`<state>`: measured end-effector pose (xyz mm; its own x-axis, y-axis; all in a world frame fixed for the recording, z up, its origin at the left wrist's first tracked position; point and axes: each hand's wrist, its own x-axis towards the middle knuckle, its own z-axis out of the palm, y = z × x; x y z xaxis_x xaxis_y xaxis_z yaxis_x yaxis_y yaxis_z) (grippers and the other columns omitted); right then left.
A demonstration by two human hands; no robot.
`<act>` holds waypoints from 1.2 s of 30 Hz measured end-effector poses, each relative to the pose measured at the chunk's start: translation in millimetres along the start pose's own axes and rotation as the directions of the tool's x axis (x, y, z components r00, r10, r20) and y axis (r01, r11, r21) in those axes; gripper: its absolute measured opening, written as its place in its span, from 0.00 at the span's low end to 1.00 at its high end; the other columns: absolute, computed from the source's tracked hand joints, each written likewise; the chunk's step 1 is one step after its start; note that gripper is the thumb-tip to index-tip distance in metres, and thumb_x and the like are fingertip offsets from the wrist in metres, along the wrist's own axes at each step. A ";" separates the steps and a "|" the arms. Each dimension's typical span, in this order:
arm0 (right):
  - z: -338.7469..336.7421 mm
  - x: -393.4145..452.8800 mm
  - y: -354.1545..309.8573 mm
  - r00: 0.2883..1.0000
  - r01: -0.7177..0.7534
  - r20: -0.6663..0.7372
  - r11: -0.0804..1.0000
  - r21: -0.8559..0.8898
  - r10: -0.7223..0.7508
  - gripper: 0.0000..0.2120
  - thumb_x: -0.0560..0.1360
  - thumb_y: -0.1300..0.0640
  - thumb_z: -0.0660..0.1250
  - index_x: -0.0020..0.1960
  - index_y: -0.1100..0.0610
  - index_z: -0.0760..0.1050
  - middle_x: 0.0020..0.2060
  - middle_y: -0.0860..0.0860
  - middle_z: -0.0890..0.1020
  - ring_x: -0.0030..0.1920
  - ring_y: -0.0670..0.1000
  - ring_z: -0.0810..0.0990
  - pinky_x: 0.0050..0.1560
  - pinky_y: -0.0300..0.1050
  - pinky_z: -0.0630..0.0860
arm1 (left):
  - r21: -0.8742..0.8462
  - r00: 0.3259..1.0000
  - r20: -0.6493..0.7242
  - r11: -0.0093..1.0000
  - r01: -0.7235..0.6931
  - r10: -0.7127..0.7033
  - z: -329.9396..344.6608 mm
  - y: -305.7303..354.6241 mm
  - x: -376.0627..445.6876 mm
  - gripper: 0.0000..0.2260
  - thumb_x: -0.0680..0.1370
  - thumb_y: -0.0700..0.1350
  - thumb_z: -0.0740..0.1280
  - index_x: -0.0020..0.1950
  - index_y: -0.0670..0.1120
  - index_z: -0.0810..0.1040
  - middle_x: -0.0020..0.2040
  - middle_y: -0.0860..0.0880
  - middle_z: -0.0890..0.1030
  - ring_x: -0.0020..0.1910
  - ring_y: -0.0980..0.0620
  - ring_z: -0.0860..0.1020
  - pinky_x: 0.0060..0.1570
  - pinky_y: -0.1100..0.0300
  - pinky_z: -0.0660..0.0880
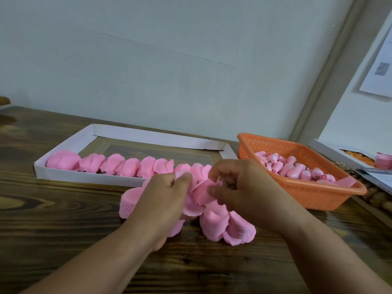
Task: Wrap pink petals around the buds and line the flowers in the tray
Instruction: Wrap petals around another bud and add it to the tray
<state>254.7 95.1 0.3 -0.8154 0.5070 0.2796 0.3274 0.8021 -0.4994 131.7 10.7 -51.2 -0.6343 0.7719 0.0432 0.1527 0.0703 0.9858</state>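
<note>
Pinching thin pink fabric petals [201, 192] around a bud with both grips, left hand [163, 196] and right hand [239, 187], just in front of the white cardboard tray [70, 143] on the bench. Risking unravelling if either pinch slackens.

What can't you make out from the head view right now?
- Bud being wrapped: hidden by the right hand and petals.
- Left hand fingertips: buried in petals.
- Tray row's right end: behind both hands.
- Paper sheet print: blurred, cut by the right edge.
</note>
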 end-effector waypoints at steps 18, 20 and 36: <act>2.2 10.0 -6.8 0.996 0.062 0.073 0.997 -0.052 -0.058 0.12 0.73 0.63 0.67 0.38 0.47 0.73 0.21 0.41 0.71 0.24 0.43 0.67 0.27 0.34 0.63 | 0.126 0.964 0.238 0.980 -0.156 0.123 -3.8 4.6 -9.8 0.30 0.66 0.71 0.44 0.39 0.54 0.79 0.35 0.53 0.82 0.37 0.71 0.77 0.38 0.79 0.69; 0.5 9.0 -0.9 0.999 -0.010 0.045 0.998 0.056 0.007 0.09 0.72 0.64 0.68 0.38 0.52 0.75 0.19 0.45 0.70 0.25 0.46 0.68 0.30 0.42 0.67 | -0.033 0.955 0.290 0.998 -0.054 0.061 -4.5 0.3 -4.1 0.32 0.72 0.69 0.46 0.49 0.52 0.83 0.42 0.51 0.85 0.44 0.62 0.81 0.50 0.67 0.75; -5.6 1.9 7.4 0.988 -0.135 0.112 0.928 0.346 0.102 0.05 0.73 0.68 0.66 0.41 0.60 0.76 0.26 0.54 0.80 0.25 0.48 0.74 0.27 0.40 0.72 | -0.294 0.888 0.457 0.932 0.214 -0.060 -9.5 -3.1 1.9 0.16 0.67 0.44 0.71 0.54 0.43 0.83 0.49 0.46 0.86 0.47 0.50 0.84 0.43 0.61 0.80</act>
<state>258.2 103.8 1.7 -0.8264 0.5471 0.1335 0.2484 0.5669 -0.7854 122.9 5.9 -52.6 -0.2261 0.9695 -0.0947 -0.2160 0.0449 0.9754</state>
